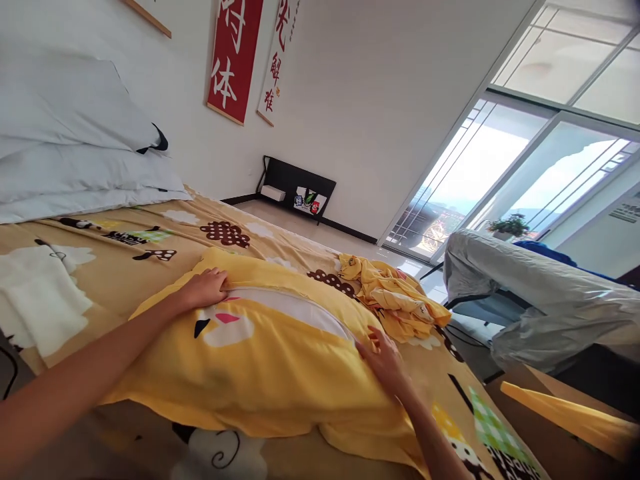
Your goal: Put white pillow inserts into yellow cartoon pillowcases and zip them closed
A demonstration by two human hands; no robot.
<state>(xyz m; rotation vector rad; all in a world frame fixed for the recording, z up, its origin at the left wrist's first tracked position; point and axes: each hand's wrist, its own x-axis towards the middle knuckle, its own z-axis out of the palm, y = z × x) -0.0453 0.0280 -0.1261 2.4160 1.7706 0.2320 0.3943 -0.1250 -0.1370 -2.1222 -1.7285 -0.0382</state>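
A plump, bright-yellow fabric pillow cover (280, 380) lies on the tan, cartoon-printed bedsheet (120, 267), its long slit gaping over a smooth white inner pillow (295, 308). At the slit's left end rests the left hand (206, 288), fingers together and slightly curled; at its right end, the right hand (384, 357), half open with fingers bent and apart—whether either pinches the fabric, I cannot tell. Beyond the right hand sits a crumpled yellow patterned cloth (400, 297). Farther out—stacked white pillows (85, 163) at left, a clear-plastic-wrapped pale bulky object (545, 273) at right.
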